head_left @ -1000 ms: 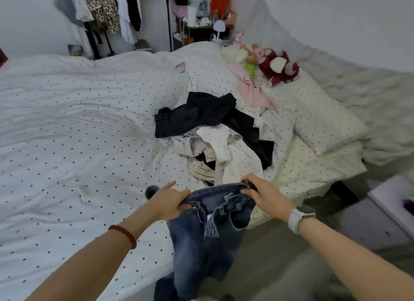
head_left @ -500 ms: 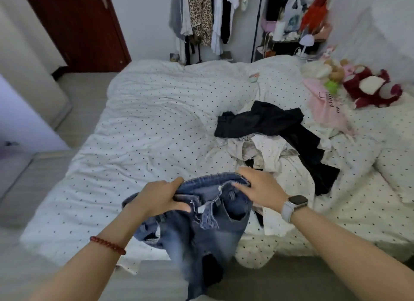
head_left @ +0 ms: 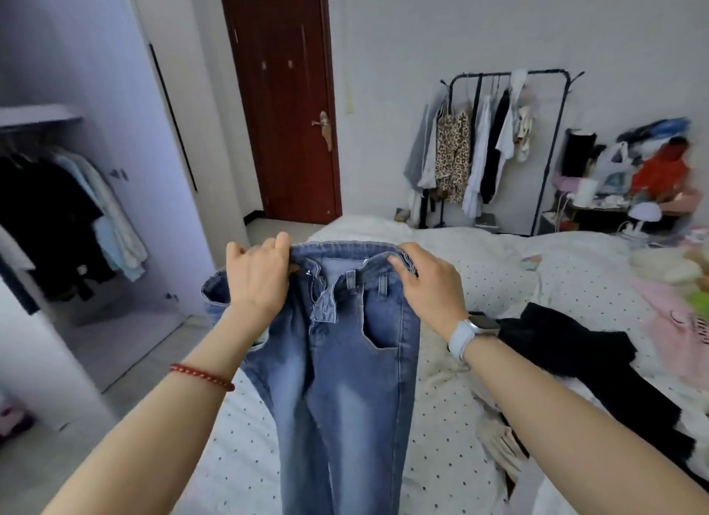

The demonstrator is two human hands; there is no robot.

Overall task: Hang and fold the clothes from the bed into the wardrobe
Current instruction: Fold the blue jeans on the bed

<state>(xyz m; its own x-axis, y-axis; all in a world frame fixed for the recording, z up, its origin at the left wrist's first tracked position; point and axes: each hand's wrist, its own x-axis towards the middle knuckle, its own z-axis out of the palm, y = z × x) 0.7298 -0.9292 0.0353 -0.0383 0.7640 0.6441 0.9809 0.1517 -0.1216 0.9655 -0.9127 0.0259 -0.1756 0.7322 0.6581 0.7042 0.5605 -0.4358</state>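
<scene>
While the bed (head_left: 498, 253) with its dotted cover spreads across the right and the open wardrobe (head_left: 57, 207) stands at the left with garments on its rail, the jeans (head_left: 345, 361) hang upright in front of the person, above the bed's near edge, legs dropping out of view. A black garment (head_left: 575, 345) and pale clothes (head_left: 495, 434) lie on the bed to the right. The left hand (head_left: 257, 280) grips the waistband at one side, fingers curled over its top edge; the right hand (head_left: 429, 284) pinches the other side the same way. To fold them well, it seems best to keep the waistband level and taut, bring one side over so the legs stack seam to seam, then smooth them before halving the length.
</scene>
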